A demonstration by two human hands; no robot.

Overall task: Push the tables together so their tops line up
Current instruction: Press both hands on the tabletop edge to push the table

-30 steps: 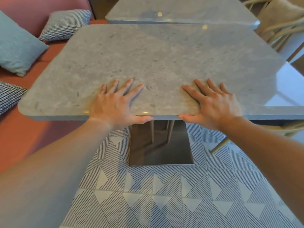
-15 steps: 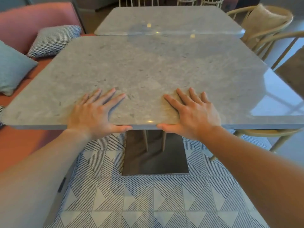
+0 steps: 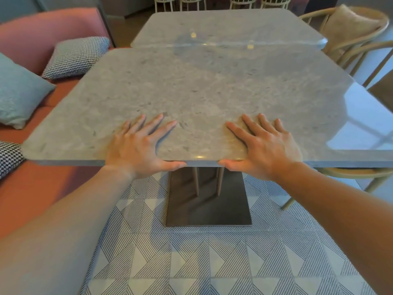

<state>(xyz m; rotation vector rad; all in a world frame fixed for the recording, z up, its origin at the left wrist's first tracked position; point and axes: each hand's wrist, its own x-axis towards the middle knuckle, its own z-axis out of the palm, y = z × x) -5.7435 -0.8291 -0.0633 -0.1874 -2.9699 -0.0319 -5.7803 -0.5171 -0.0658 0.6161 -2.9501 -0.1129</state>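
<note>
Two hands pressed the near tabletop [image 3: 202,92]: left hand [image 3: 136,150] and right hand [image 3: 265,147], fingers [image 3: 152,124] straight and spread flat on the stone, thumbs along its front edge. Its far edge lay at the far tabletop [image 3: 223,26]; contact could not be judged.

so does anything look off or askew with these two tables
Yes: the near table juts out to the left past the far table where they meet, so the tops look offset sideways. Whether the seam is fully closed is unclear. Nothing looks spilled or damaged.
</note>
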